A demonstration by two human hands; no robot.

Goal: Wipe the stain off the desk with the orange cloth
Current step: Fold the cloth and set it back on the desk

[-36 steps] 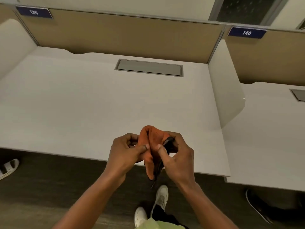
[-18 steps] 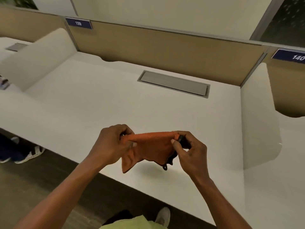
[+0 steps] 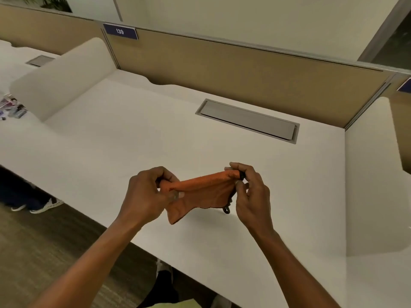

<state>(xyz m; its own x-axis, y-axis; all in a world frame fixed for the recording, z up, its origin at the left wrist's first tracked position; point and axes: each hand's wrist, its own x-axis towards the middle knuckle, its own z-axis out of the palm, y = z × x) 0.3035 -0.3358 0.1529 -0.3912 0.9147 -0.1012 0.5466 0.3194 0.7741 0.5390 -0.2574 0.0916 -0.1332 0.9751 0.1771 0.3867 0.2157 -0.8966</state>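
Observation:
The orange cloth hangs stretched between both hands, a little above the white desk near its front edge. My left hand pinches the cloth's left end, and my right hand pinches its right end, where a small black loop dangles below. The cloth's lower corner droops toward the desk surface. I cannot make out any stain on the desk.
A grey cable hatch is set into the desk behind my hands. White side dividers and a tan back panel bound the desk. Small items lie on the neighbouring desk at left. Someone's shoes stand on the floor.
The cloth went from bunched between my hands to pulled out wide. My hands moved forward over the desk, and my view swung left.

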